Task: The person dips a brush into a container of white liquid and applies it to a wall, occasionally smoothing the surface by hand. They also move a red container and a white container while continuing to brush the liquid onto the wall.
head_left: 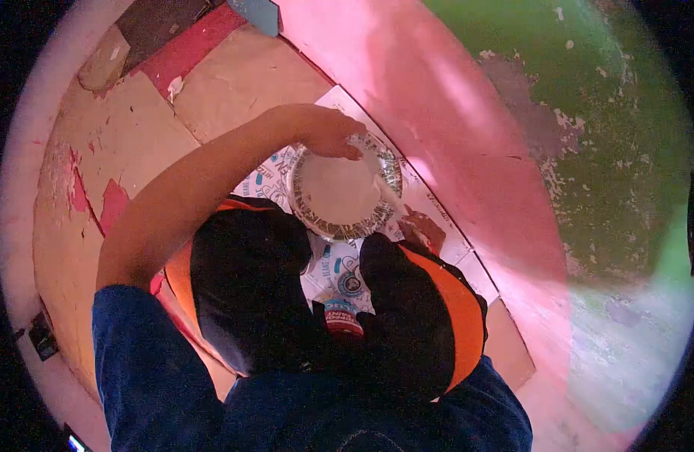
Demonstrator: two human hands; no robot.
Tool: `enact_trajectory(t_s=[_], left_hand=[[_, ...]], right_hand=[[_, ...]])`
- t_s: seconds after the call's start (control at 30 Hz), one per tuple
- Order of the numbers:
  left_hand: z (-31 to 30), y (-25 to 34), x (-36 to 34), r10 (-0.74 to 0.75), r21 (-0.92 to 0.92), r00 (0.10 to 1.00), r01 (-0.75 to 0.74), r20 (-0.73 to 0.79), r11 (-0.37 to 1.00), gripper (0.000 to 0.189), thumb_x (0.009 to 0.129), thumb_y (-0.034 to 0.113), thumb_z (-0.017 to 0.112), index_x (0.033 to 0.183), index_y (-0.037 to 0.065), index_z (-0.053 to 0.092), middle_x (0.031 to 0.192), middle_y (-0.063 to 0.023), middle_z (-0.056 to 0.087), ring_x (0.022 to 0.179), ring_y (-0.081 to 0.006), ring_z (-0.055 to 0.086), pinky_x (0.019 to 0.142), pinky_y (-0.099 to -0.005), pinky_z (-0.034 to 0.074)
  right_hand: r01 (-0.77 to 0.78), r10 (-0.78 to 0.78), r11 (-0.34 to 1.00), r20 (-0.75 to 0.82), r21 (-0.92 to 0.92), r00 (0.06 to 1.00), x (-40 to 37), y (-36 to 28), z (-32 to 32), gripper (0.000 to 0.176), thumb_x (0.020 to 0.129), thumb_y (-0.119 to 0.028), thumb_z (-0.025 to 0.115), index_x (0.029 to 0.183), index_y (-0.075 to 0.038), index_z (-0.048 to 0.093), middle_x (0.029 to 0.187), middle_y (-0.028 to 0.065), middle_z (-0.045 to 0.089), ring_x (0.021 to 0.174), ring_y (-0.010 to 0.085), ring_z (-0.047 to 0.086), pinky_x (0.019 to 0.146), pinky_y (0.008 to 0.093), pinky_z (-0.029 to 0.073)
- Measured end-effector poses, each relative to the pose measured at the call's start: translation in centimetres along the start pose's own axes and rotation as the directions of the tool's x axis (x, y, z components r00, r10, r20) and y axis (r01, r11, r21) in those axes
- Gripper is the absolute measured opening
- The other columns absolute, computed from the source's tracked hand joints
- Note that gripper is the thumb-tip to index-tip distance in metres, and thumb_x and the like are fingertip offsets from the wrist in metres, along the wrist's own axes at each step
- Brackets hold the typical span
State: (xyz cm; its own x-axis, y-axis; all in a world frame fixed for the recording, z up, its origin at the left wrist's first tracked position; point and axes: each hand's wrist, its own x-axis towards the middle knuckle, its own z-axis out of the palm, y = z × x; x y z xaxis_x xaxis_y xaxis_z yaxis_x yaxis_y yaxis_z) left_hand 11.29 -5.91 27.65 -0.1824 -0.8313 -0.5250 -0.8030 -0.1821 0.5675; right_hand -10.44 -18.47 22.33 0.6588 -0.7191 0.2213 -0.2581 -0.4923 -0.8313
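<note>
A round pale disc (338, 188) with a shiny, crinkled, foil-like rim lies in front of my knees on a printed white sheet (336, 260). My left hand (336, 134) reaches over its far edge, fingers curled down at the rim; whether they grip it is hard to tell. Beside the disc's lower right edge is my right hand (422, 228), its fingers bent around a thin, pale tool (392, 197) that reaches over the rim. Between my thighs stands a red and blue container (342, 318) with a printed label.
Tan floor boards (136, 143) with red worn patches spread to the left. A pink and green wall (513, 135) with peeling paint rises on the right. A blue-grey object (256, 15) sits at the top, and a dark small item (42, 336) at the far left.
</note>
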Motion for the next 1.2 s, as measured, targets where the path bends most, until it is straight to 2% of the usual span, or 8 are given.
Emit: enact_trajectory(t_s=[0.7,0.73,0.77,0.8,0.83,0.9,1.03,1.2], left_hand=[[0.3,-0.9,0.8,0.046,0.046,0.995,-0.051,0.087,0.998,0.059,0.082,0.045,0.043,0.124,0.005,0.034,0.118,-0.0209,0.044,0.109,-0.0331,0.043,0.094,-0.0384,0.032],[-0.3,0.0,0.2,0.05,0.018,0.997,-0.051,0.067,0.999,0.061,0.081,0.046,0.044,0.123,0.004,0.035,0.12,-0.0205,0.043,0.111,-0.0321,0.041,0.095,-0.0375,0.031],[-0.6,0.3,0.6,-0.002,0.094,0.994,-0.008,0.112,0.996,0.062,0.08,0.047,0.044,0.123,0.003,0.036,0.123,-0.0196,0.04,0.114,-0.0313,0.038,0.097,-0.0368,0.029],[-0.8,0.3,0.3,0.046,0.091,0.995,-0.054,0.087,0.994,0.063,0.079,0.049,0.044,0.123,0.003,0.036,0.125,-0.0194,0.037,0.115,-0.0307,0.037,0.098,-0.0363,0.028],[2.4,-4.7,3.0,0.176,0.219,0.978,-0.149,-0.11,0.964,0.062,0.079,0.044,0.046,0.122,0.001,0.036,0.115,-0.0235,0.046,0.106,-0.0341,0.045,0.092,-0.0388,0.034],[-1.5,0.8,-0.2,-0.051,0.073,0.998,0.049,0.033,0.996,0.058,0.079,0.046,0.049,0.117,0.003,0.042,0.121,-0.0178,0.042,0.111,-0.0307,0.042,0.093,-0.0365,0.035],[-2.4,2.3,0.0,0.062,0.098,0.993,-0.052,-0.104,0.994,0.061,0.08,0.043,0.048,0.123,0.002,0.035,0.12,-0.0206,0.043,0.107,-0.0319,0.045,0.091,-0.0371,0.035],[-5.1,14.2,-3.8,0.303,0.136,0.905,-0.274,-0.297,0.952,0.048,0.082,0.033,0.05,0.118,0.003,0.042,0.117,-0.0189,0.045,0.107,-0.0311,0.044,0.091,-0.0364,0.035]], right_hand=[[-0.687,0.66,0.642,0.209,0.341,0.721,-12.3,6.0,0.8,0.027,0.085,-0.017,0.044,0.108,-0.003,0.048,0.098,0.007,0.056,0.084,0.0145,0.054,0.072,0.0298,0.044],[-0.548,0.503,0.794,0.224,0.262,0.835,-13.0,7.4,0.7,0.027,0.084,-0.017,0.045,0.107,-0.004,0.048,0.098,0.0065,0.056,0.085,0.015,0.053,0.072,0.0301,0.043],[-0.569,0.543,0.69,0.2,0.448,0.816,-13.2,8.8,0.6,0.024,0.082,-0.017,0.048,0.103,-0.005,0.049,0.095,0.0058,0.056,0.084,0.0157,0.053,0.071,0.0296,0.043],[-0.548,0.582,0.563,0.174,0.619,0.794,-12.7,8.6,0.3,0.022,0.08,-0.018,0.052,0.099,-0.007,0.05,0.093,0.005,0.055,0.084,0.0164,0.053,0.069,0.0292,0.044],[-0.422,0.729,0.044,0.26,0.905,0.633,-11.0,4.4,-0.8,0.018,0.077,-0.018,0.058,0.092,-0.01,0.052,0.089,0.0038,0.055,0.082,0.0172,0.053,0.065,0.0281,0.045],[-0.249,0.723,-0.009,0.178,0.969,0.667,-9.6,-0.9,-3.6,0.01,0.079,-0.018,0.055,0.085,-0.011,0.051,0.078,0.0023,0.054,0.069,0.0167,0.052,0.061,0.0279,0.044],[-0.041,0.594,0.024,0.018,0.999,0.804,-9.3,-8.9,-10.9,0.008,0.079,-0.018,0.054,0.083,-0.012,0.051,0.07,0.0018,0.053,0.063,0.0148,0.051,0.056,0.0268,0.043],[0.265,0.585,0.42,-0.482,0.868,0.653,-9.4,-17.1,-21.9,0.01,0.079,-0.017,0.056,0.076,-0.009,0.051,0.058,0.0022,0.05,0.05,0.0126,0.048,0.044,0.0251,0.038]])
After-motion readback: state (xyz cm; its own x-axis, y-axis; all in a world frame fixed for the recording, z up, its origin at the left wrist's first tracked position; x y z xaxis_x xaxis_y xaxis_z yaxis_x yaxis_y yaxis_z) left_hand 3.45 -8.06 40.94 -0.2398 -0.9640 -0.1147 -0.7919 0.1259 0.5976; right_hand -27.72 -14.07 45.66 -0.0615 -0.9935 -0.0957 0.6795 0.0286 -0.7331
